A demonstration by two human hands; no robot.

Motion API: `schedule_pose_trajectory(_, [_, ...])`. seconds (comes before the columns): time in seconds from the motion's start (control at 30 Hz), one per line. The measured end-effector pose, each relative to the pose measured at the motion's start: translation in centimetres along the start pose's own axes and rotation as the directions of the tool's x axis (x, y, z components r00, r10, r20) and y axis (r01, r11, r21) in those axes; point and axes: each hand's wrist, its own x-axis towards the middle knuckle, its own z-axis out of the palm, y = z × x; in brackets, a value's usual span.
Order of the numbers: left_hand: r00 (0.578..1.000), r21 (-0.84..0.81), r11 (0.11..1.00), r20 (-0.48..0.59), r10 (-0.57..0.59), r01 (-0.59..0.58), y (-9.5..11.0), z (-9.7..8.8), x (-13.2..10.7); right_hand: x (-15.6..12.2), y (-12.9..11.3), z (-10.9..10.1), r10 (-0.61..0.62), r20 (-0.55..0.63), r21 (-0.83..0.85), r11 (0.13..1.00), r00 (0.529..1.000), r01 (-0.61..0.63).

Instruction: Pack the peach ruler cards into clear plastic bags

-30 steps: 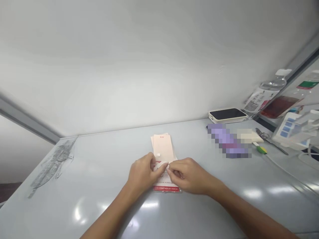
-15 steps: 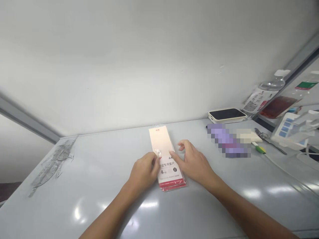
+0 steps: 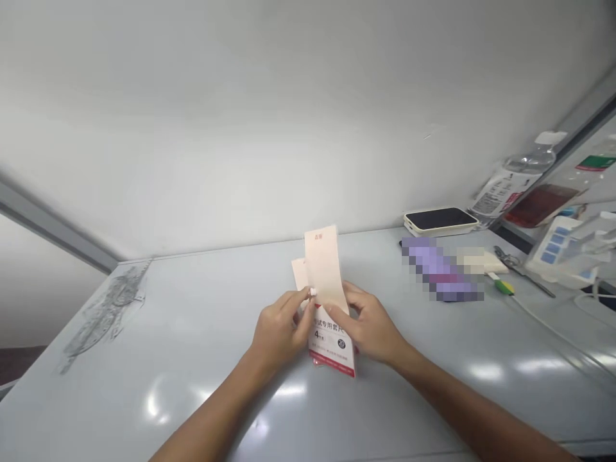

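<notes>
While the left hand (image 3: pixel 282 333) is pinching a small white tab (image 3: pixel 313 292), the right hand (image 3: pixel 368 324) is curling close beside it against a red-and-white printed card packet (image 3: pixel 333 343). A pale peach paper strip (image 3: pixel 322 260) is standing lifted, and keeping it raised seems the next need.

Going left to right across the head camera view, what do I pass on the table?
Grey sketch-like marking, left hand, printed packet, right hand, phone, scissors.
</notes>
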Motion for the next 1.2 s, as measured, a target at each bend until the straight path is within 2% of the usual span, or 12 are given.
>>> schedule_pose_trajectory(0.1, [1.0,0.024,0.999,0.004,0.027,-0.027,0.3,0.0,0.0,-0.4,-0.4,0.2,-0.052,0.035,-0.011,0.999,0.998,0.052])
schedule_pose_trajectory(0.27, [0.972,0.016,0.999,0.232,-0.036,0.033,0.6,-0.9,0.4,-0.6,-0.4,0.0,0.013,0.08,-0.046,0.999,0.997,-0.01])
schedule_pose_trajectory(0.4, [0.947,-0.053,0.995,0.315,-0.058,0.079,0.5,-1.5,0.9,-0.6,-0.4,-0.1,0.038,0.118,-0.054,0.998,0.992,-0.032])
schedule_pose_trajectory(0.6, [0.941,-0.133,0.971,0.303,-0.148,0.196,0.4,-1.6,1.0,-0.8,-0.6,-0.2,0.021,0.158,-0.039,0.999,0.987,-0.015])
schedule_pose_trajectory(1.03, [0.937,-0.113,0.963,0.283,-0.205,0.245,1.4,-0.9,0.3,-1.1,-0.6,0.1,0.099,0.147,0.049,0.993,0.984,-0.107])
schedule_pose_trajectory(1.2, [0.894,-0.151,0.894,0.236,-0.381,0.421,2.2,-0.8,0.1,-1.4,-0.6,0.7,0.094,0.127,0.059,0.993,0.987,-0.102])
